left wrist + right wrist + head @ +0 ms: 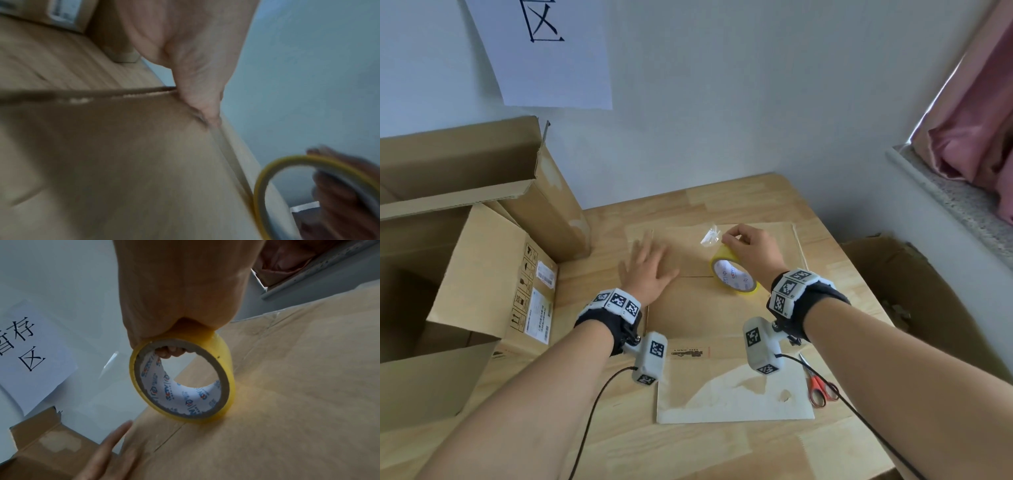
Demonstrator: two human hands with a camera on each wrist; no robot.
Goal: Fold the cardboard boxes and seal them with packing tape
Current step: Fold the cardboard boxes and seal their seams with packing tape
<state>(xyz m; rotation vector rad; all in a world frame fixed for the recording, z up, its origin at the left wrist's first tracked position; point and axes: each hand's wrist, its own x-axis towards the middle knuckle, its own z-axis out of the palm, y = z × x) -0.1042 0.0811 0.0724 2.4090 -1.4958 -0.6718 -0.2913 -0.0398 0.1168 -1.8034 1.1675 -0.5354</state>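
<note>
A folded cardboard box (722, 308) lies on the wooden table (825, 442), its two top flaps meeting at a seam. My left hand (649, 269) lies flat and open on the left flap, fingers spread. My right hand (748, 250) grips the top of a yellow tape roll (734, 274) that stands on edge on the seam (183, 382). A crumpled end of clear tape (710, 236) sticks up just beyond my right fingers. In the left wrist view the roll (265, 183) shows blurred at lower right, and my left palm (195, 65) rests on the box.
Large open cardboard boxes (465, 240) stand at the left, one with labels on its flap. Red-handled scissors (822, 390) lie on the table by my right forearm. Another open box (914, 298) sits beyond the table's right edge. The wall and a paper sign (544, 51) are behind.
</note>
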